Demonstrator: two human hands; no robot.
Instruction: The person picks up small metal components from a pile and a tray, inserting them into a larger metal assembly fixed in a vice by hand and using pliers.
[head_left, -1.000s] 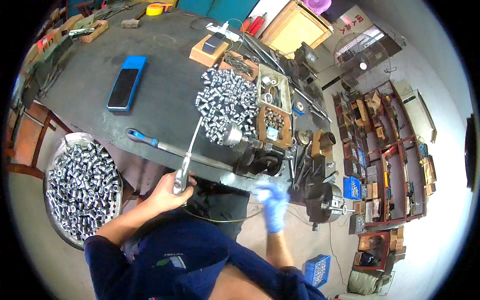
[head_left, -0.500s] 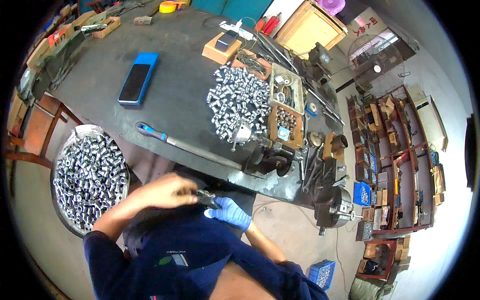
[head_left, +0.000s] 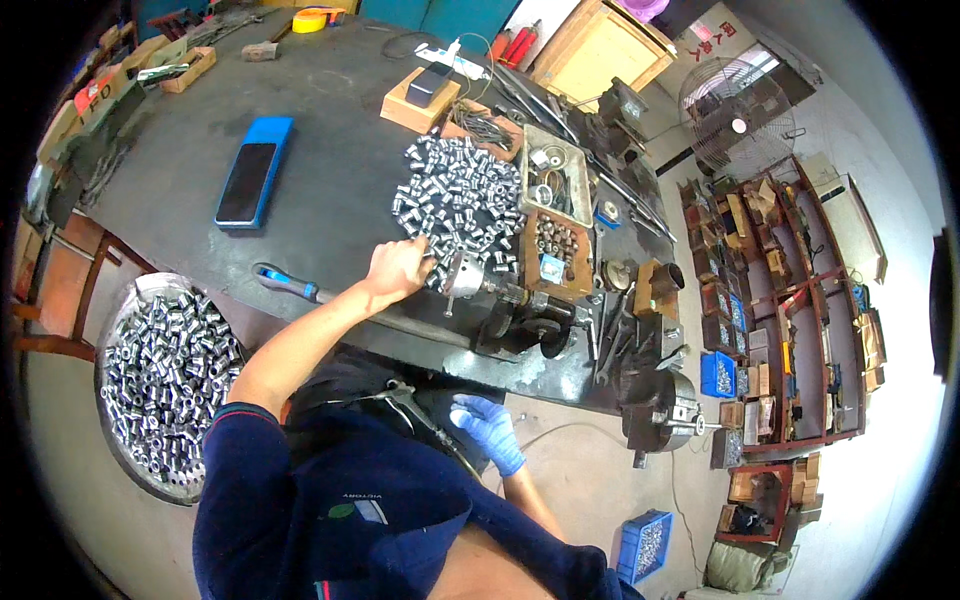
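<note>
My bare left hand reaches over the bench edge to the near side of a pile of short silvery metal sleeves. Its fingers are curled together at the sleeves, and what they may hold is hidden. Just right of that hand sits a round metal chuck on a bench-mounted spindle. My right hand, in a blue glove, hovers beside my lap with fingers apart and nothing visible in it. A grey metal tool with a slim handle lies across my lap, left of the glove.
A perforated metal basin full of sleeves stands at left. On the bench are a blue-handled tool, a blue-cased phone, a carton of small parts and a grey tray. A bench machine projects at right.
My left hand has left the grey tool and moved up to the sleeve pile. My gloved right hand has let go of the tool and shifted right; the tool now rests on my lap.
</note>
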